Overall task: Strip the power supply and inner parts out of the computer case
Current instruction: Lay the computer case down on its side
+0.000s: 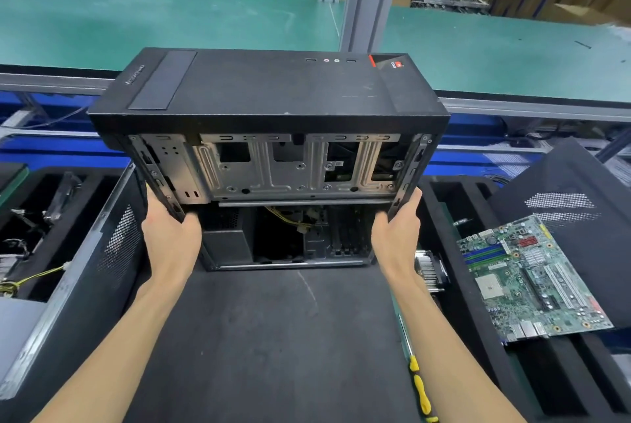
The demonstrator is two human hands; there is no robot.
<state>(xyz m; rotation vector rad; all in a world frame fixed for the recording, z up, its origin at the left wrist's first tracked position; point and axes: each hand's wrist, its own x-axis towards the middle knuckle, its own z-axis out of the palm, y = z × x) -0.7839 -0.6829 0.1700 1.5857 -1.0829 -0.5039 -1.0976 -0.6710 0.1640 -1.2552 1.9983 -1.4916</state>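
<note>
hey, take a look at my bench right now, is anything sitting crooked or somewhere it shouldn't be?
Two things stand out. The loose motherboard on your right lies tilted, propped against a black side panel rather than flat. The yellow-handled screwdriver lies along the mat's right edge. Both hands, left hand and right hand, grip the computer case.

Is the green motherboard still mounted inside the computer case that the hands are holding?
No, the motherboard lies outside the computer case, off to the right on a black panel, while both hands grip the case's lower edges.
</note>
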